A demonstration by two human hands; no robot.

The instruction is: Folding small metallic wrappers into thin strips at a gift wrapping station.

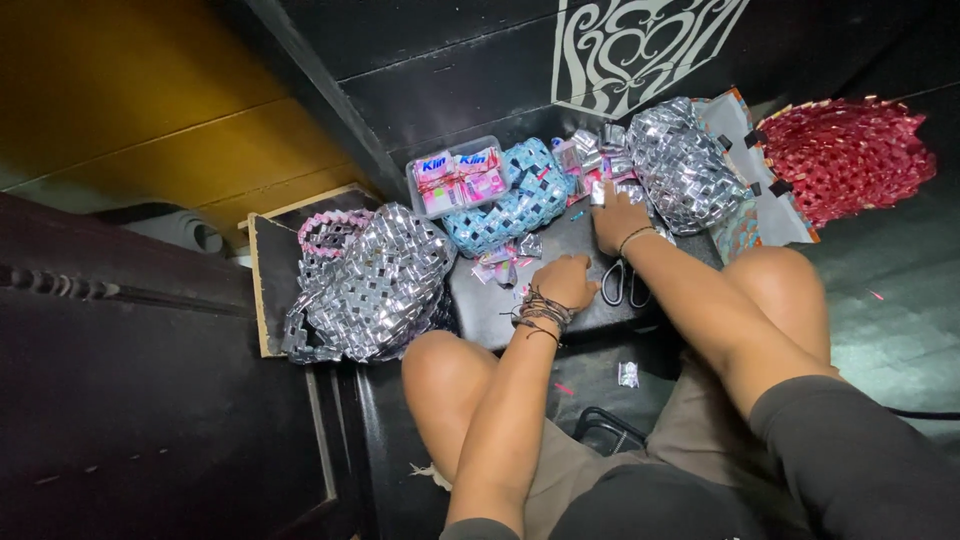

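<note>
My left hand [566, 280] rests knuckles-up on a low black board [480, 305], beside small folded foil pieces [505, 262]; whether it holds one I cannot tell. My right hand [617, 215] reaches forward into a pile of folded silver and pink wrapper pieces [592, 155] and pinches a small silver piece [598, 192]. Scissors [622, 284] lie on the board under my right forearm, between both hands.
A woven silver bag with a pink handle [370, 280] lies at the left. A clear plastic box of pink wrappers [458, 178] sits on a blue woven bag [515, 205]. A second silver woven bag [682, 160] and a red woven piece [848, 150] lie at the right. My bare knees frame the board.
</note>
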